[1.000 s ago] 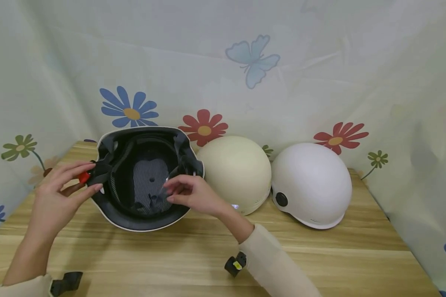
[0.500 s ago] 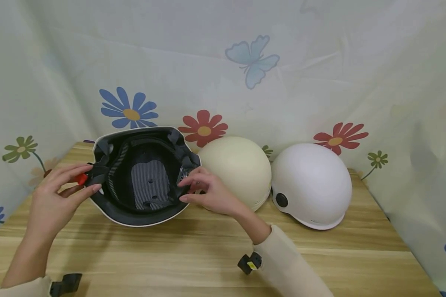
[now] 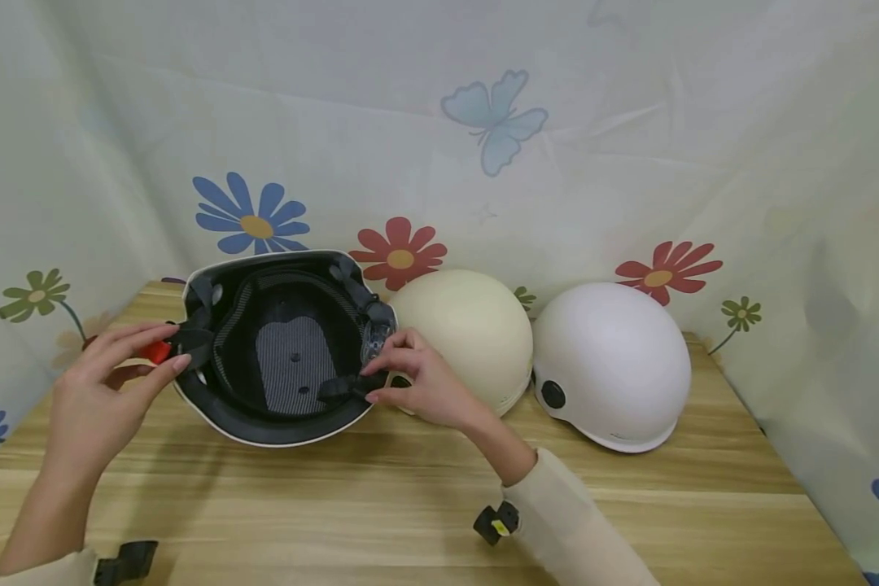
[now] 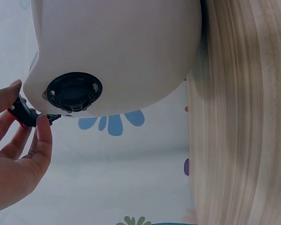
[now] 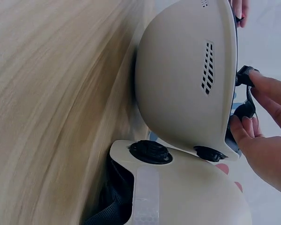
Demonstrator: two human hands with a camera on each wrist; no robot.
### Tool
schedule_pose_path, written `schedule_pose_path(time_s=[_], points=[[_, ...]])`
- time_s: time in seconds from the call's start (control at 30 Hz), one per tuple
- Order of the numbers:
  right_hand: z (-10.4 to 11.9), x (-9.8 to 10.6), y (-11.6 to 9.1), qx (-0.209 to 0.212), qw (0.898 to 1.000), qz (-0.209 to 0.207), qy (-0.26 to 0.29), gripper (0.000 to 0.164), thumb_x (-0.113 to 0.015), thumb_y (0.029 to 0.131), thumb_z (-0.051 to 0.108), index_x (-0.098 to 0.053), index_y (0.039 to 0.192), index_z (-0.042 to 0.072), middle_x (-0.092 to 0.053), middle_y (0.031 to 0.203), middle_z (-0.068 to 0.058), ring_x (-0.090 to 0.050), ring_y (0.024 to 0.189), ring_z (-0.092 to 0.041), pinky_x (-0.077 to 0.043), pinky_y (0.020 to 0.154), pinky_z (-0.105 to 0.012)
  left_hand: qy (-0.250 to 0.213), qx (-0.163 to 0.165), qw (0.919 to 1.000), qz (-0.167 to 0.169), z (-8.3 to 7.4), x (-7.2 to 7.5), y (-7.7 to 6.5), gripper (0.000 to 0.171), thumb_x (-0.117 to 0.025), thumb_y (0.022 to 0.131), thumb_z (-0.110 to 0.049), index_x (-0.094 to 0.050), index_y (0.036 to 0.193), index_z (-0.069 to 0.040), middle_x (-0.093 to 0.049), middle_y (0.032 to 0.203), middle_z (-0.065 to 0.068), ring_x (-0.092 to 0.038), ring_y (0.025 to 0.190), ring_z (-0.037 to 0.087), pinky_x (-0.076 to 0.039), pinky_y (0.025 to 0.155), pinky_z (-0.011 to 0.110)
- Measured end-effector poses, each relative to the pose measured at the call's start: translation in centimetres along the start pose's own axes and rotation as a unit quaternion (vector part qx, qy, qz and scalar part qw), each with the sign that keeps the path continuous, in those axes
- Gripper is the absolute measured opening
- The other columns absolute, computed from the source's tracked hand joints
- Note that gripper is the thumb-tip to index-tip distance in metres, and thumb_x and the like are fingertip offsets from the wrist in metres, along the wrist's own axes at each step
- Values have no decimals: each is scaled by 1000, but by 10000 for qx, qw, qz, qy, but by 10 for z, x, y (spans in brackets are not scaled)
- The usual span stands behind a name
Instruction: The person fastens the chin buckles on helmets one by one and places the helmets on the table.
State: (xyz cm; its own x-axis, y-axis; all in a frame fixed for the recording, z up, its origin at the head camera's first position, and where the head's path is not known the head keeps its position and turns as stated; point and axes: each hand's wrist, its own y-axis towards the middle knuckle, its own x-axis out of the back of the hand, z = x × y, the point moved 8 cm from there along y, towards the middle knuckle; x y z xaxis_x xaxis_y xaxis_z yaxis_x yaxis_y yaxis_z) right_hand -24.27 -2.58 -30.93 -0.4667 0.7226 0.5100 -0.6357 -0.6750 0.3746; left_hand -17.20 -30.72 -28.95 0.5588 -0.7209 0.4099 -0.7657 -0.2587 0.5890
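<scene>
A helmet [image 3: 278,430] lies upside down on the wooden table, its black lined inside showing in the head view. At its left rim my left hand [image 3: 106,378] pinches a black chin-strap buckle with a red part [image 3: 157,352]. The left wrist view shows thumb and fingertips on that buckle [image 4: 23,112], beside the white shell. My right hand [image 3: 428,382] pinches the other chin strap [image 3: 346,387] at the right rim. In the right wrist view, a black strap end [image 5: 245,75] sits at my right thumb, and a round black piece [image 5: 245,110] hangs near the fingers.
A cream helmet [image 3: 465,338] sits dome up just right of the upturned one, close behind my right hand. Farther right stands a white helmet [image 3: 615,358], also dome up. A flower-printed cloth [image 3: 557,195] hangs behind the table [image 3: 337,513].
My right hand has moved right, from over the helmet's inside to its right rim, with the strap in its fingers. The helmet has tilted slightly. My left hand has barely moved.
</scene>
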Motion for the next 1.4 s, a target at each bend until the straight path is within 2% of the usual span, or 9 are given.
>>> schedule_pose_path(time_s=[0.2, 0.47, 0.67, 0.9, 1.13, 1.2, 1.3, 1.4], points=[[-4, -2, -1, -5, 10000, -43, -46, 22, -73, 74, 0, -67, 95, -2, -40, 102, -7, -40, 99, -18, -45, 78, -23, -8, -93, 10000, -3, -2, -1, 0, 36, -71, 75, 4, -64, 110, 2, -52, 106, -18, -48, 91, -4, -38, 73, 1], [-6, -3, -2, 193, 9997, -128, 80, 17, -70, 74, -6, -65, 90, -8, -40, 100, -10, -42, 95, -21, -46, 80, -46, -13, -291, 9996, 22, -14, -2, -2, 36, -71, 75, 4, -64, 110, 2, -52, 106, -18, -49, 89, -3, -38, 73, 1], [-3, -2, -2, 309, 9994, -162, -43, 12, -69, 76, -5, -65, 87, -7, -42, 101, -12, -43, 96, -23, -46, 79, -44, -22, -369, 9993, 98, -18, -2, -2, 40, -72, 73, 7, -64, 112, 1, -52, 106, -17, -49, 88, -3, -38, 74, 1], [0, 2, -2, 315, 9982, -276, -425, 9, -69, 78, 0, -66, 85, -4, -50, 108, -13, -47, 103, -23, -44, 85, -27, 106, -454, 9988, 123, -19, -4, -3, 44, -72, 71, 10, -63, 113, 1, -49, 107, -20, -47, 90, -7, -35, 77, 0], [1, 6, -2, 302, 9984, -421, -214, 6, -69, 78, -1, -66, 84, -3, -53, 115, -14, -53, 100, -25, -47, 73, -30, 173, -532, 9984, 92, -19, -4, -2, 46, -71, 68, 14, -63, 112, 2, -48, 106, -21, -47, 90, -8, -35, 77, 0], [3, 7, -2, 355, 9981, -472, -161, 6, -69, 78, -1, -66, 84, -3, -53, 116, -15, -54, 101, -26, -48, 75, -30, 197, -548, 9983, 98, -20, -4, -2, 46, -72, 68, 14, -63, 112, 2, -48, 106, -21, -46, 90, -7, -35, 76, 0], [6, 8, -2, 437, 9977, -514, -45, 6, -68, 79, -2, -66, 84, -3, -55, 117, -16, -53, 104, -27, -49, 79, -39, 218, -572, 9981, 106, -21, -5, -3, 47, -72, 68, 14, -63, 112, 1, -48, 107, -21, -45, 91, -7, -35, 76, 0], [8, 9, -3, 494, 9976, -477, 108, 5, -67, 79, -4, -66, 84, -4, -57, 114, -16, -57, 97, -24, -49, 79, -43, 173, -634, 9978, 112, -24, -5, -4, 49, -72, 67, 15, -63, 113, 1, -49, 106, -20, -46, 90, -7, -36, 75, 0]])
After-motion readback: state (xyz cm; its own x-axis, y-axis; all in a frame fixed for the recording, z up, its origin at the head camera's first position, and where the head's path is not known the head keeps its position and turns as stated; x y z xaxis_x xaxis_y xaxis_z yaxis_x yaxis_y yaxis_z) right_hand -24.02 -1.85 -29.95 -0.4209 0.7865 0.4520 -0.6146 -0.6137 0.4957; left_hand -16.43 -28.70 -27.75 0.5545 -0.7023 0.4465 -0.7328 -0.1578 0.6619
